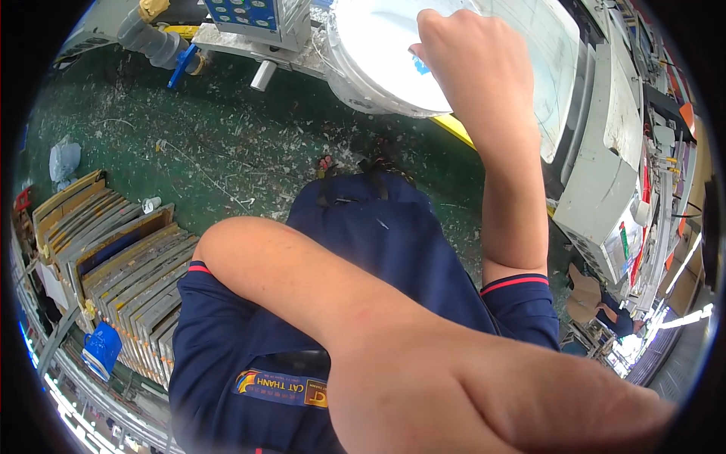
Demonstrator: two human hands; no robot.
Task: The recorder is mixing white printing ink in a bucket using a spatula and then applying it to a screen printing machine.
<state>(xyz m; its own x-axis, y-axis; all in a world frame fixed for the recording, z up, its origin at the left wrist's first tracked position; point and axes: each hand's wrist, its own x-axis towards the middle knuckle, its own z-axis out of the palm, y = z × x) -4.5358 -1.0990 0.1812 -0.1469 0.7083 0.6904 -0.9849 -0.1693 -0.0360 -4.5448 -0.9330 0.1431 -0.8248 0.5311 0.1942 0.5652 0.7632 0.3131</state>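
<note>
My right hand (476, 57) reaches forward over a round white tub (355, 87) and is closed in a fist. By the thumb, against the white inside of the tub, shows a small blue piece (420, 65). What the fist holds, if anything, is hidden by the hand. My left arm crosses my chest to the right. My left hand (522, 393) is large and close to the camera at the lower right, and its fingertips are hidden.
Stacked framed panels (132, 303) stand at the left, with a blue container (101, 349) beside them. A blue-faced control box (242, 13) and a pipe with a blue valve lever (181, 66) are at the upper left. Grey machinery (609, 181) runs along the right.
</note>
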